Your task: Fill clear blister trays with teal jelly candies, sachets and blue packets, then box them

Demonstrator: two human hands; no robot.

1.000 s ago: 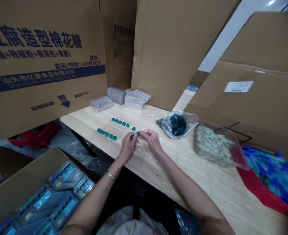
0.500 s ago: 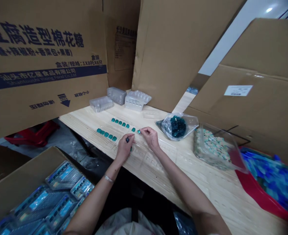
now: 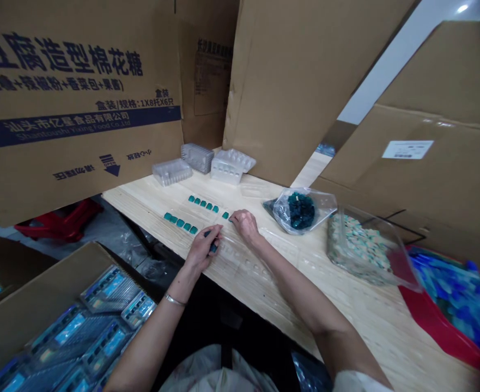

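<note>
My left hand (image 3: 202, 249) is closed around several dark teal pieces, partly hidden by the fingers. My right hand (image 3: 245, 226) is pinched low over the table beside a lone teal square piece (image 3: 225, 215); a sliver of teal shows at its fingertips, mostly covered. Left of the hands lie a front row of teal square pieces (image 3: 180, 223) and a back row of teal square pieces (image 3: 203, 204). These rows seem to sit in clear, hard-to-see plastic trays on the wooden table (image 3: 141, 202).
Behind the hands stand stacked clear trays (image 3: 228, 166). To the right are a bag of dark teal pieces (image 3: 301, 211), a clear bin of pale pieces (image 3: 360, 245) and a red tub (image 3: 431, 318) of blue items. An open carton (image 3: 60, 275) of packed boxes stands lower left; tall cardboard surrounds the table.
My right hand has come down closer to the lone piece, covering most of the teal one it pinched. My left hand has turned and drawn slightly back, showing more of its pieces.
</note>
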